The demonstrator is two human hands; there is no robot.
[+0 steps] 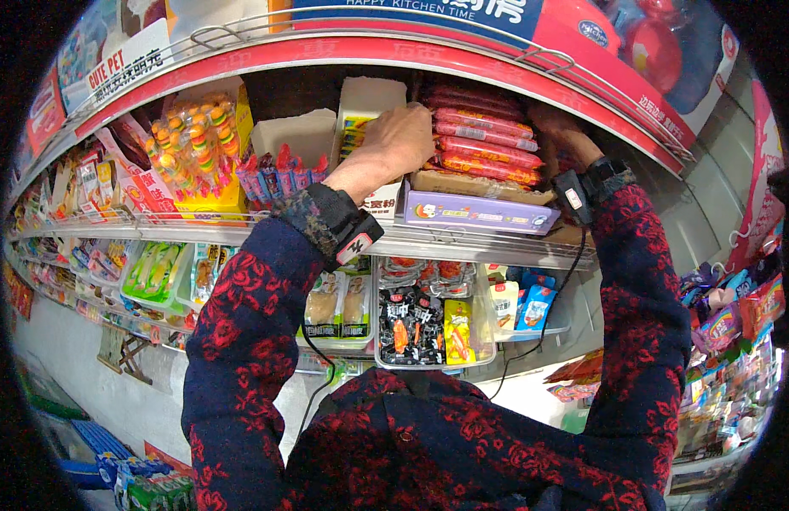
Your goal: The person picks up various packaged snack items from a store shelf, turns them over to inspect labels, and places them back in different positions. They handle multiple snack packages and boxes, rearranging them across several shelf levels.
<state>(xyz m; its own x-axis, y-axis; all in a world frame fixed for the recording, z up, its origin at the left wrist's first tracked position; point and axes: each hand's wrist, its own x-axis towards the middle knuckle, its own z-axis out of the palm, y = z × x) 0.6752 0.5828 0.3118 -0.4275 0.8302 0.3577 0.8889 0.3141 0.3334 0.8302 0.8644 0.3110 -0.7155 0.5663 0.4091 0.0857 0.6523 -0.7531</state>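
Observation:
My left hand (398,144), its back to the camera, bends down at the left end of a stack of red plastic-wrapped sticks (487,137); its fingertips are hidden, so any grip cannot be seen. The sticks lie in an opened cardboard box, behind a lilac box front (481,212) on the shelf. My right hand (564,137) reaches into the shadow at the right end of the stack, its fingers mostly hidden. Left of my left hand stand a white carton (371,96) with small yellow packs and a box of blue-and-pink wrapped sweets (284,175).
A red-edged shelf (369,48) with a wire rail hangs close above both hands. Burger-shaped candies (196,144) stand left. Below are clear bins (490,358) of packaged snacks. Black cables hang from both wrist devices. More bagged goods (720,326) hang at the right.

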